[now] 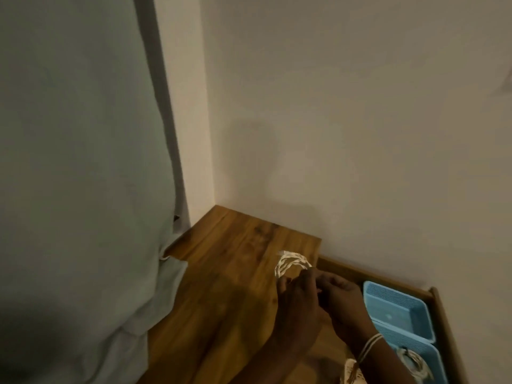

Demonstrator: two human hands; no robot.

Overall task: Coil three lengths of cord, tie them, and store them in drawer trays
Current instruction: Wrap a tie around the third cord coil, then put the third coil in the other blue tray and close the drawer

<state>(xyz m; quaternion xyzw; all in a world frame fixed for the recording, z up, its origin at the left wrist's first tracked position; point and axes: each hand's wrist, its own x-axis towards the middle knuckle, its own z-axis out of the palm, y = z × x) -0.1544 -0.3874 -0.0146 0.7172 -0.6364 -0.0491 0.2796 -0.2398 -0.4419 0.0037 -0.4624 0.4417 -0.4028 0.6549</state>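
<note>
White cord coil [291, 263] pinched between both hands, left [295, 295] and right [342, 297], above wooden top [235, 273].

Dim plain wall [346, 120], pale green curtain [77, 162] at left, wooden tabletop [235, 273] in the corner.

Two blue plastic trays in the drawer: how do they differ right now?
The far blue plastic tray holds nothing visible; the near blue plastic tray holds a pale cord coil. The far one shows whole; the near one is cut off by the frame and partly hidden behind the right hand's wrist. Both share colour and ribbed walls.
</note>
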